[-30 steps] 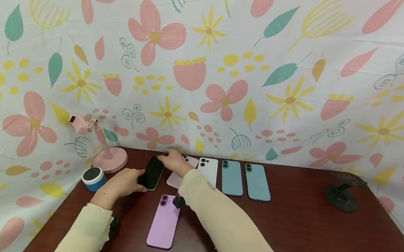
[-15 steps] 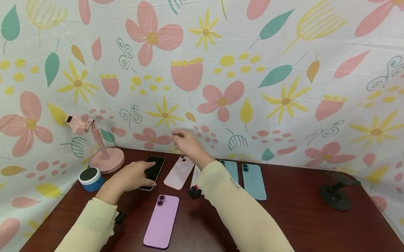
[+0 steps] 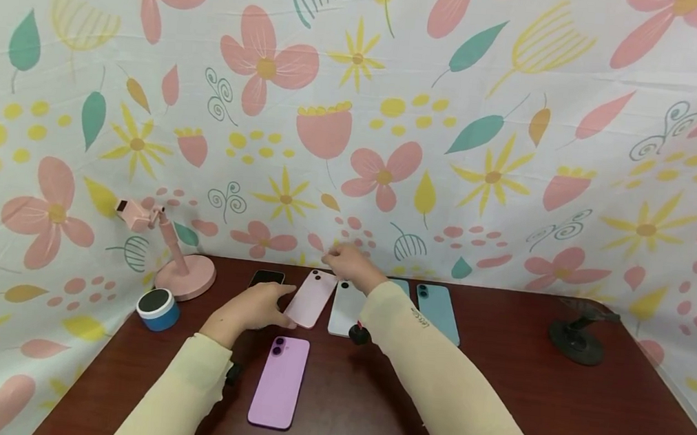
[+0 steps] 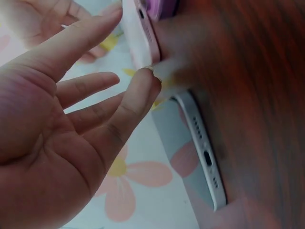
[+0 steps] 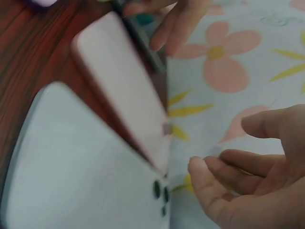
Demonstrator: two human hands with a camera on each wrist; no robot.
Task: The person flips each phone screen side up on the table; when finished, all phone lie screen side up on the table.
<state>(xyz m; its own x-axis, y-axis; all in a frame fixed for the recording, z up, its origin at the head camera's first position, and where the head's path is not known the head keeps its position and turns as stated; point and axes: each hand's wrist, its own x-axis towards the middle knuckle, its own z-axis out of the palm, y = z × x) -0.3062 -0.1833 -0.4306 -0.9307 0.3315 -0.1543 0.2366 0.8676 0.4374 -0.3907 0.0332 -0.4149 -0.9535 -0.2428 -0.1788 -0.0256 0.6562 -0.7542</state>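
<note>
My left hand (image 3: 253,308) hovers between a black-screened phone (image 3: 267,277) and a pale pink phone (image 3: 311,299), thumb tip close to the pink one's lower edge. Its fingers look extended and empty in the left wrist view, beyond the black-screened phone's silver edge (image 4: 202,155). Behind the top of the white phone (image 3: 345,312) is my right hand (image 3: 353,265). The right wrist view shows that hand (image 5: 257,176) loosely bent, thumb apart, holding nothing, near the camera end of the white phone (image 5: 81,167). A purple phone (image 3: 279,383) lies nearer me, back up.
Two light blue phones, one (image 3: 438,313) fully seen and one (image 3: 403,286) partly behind my right arm, continue the row. At left stand a pink phone stand (image 3: 184,276) and a blue-and-white jar (image 3: 156,309). A dark stand (image 3: 577,340) is at right. A floral cloth backs the table.
My left hand has moved right from the black-screened phone to the pink phone. The right hand lifted off that area, moved right, then came lower behind the white phone.
</note>
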